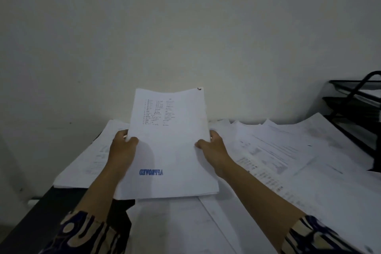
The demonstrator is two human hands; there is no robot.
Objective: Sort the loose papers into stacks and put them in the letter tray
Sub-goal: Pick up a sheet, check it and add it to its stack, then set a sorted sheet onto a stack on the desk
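Observation:
I hold a stack of white papers (169, 150) up in front of me, tilted toward the wall, with both hands. The top sheet shows printed lines near its far end and a mirrored blue "APPROVED" stamp near its close end. My left hand (121, 148) grips the stack's left edge, thumb on top. My right hand (212, 146) grips the right edge the same way. A black wire letter tray (354, 105) with several tiers stands at the far right against the wall. Loose printed papers (288, 150) lie spread over the table between the held stack and the tray.
More white sheets (86, 161) lie on the left under my left arm, and others (185, 222) cover the table close to me. The dark table edge (31, 218) runs along the lower left. A plain pale wall stands right behind the table.

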